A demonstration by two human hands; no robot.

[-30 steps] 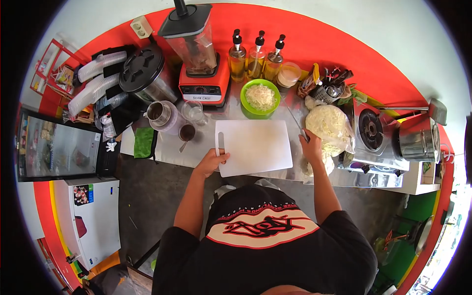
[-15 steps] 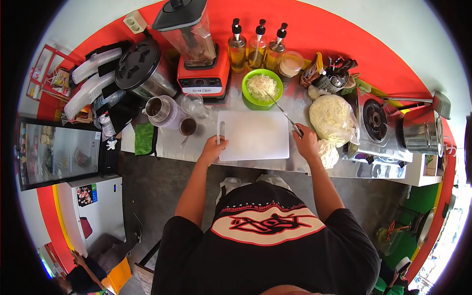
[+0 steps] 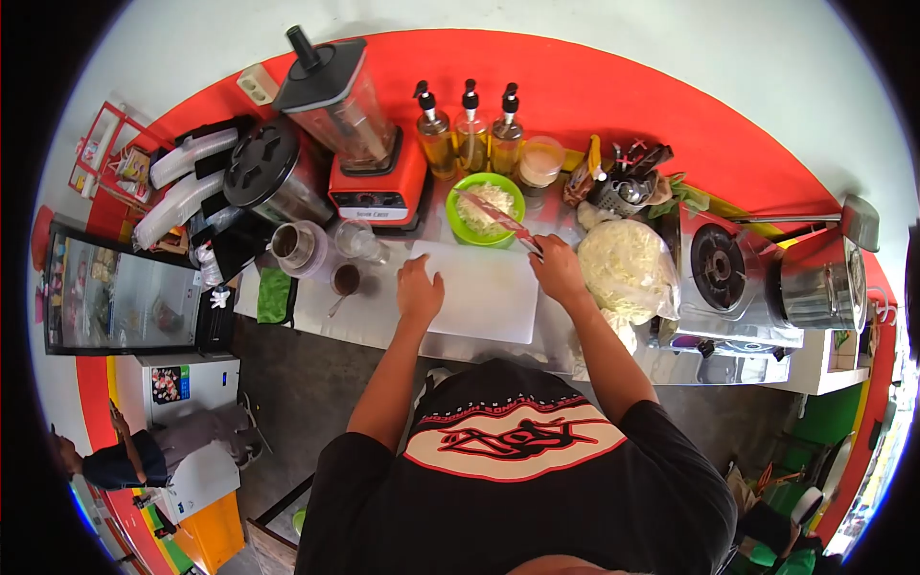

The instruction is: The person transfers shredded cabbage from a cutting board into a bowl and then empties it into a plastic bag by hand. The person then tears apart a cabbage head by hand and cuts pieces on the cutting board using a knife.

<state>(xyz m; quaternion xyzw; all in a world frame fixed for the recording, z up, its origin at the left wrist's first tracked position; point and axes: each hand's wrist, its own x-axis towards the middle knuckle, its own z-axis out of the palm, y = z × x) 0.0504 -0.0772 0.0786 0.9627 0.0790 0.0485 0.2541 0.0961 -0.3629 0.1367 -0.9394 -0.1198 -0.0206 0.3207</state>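
- At centre, we see the right hand point(image 3: 558, 268) gripping the knife point(image 3: 511, 227), blade across the green bowl point(image 3: 466, 232), perhaps angled off the cutting board point(image 3: 489, 299).
- The left hand point(image 3: 419, 291) lies on its upper left, likely steadying it; we cannot tell if it grips.
- Right of centre, a bulging bag point(image 3: 625, 264) crowds.

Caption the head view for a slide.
Right hand holding a knife over a green bowl of pale shreds, left hand at a white cutting board.

Single head-worn view, wide-angle. Cutting board point(image 3: 482, 299) looked down on from above the wearer's shirt point(image 3: 450, 522), fairly near; red wall point(image 3: 594, 91) faced ahead; frame corners blacked out.
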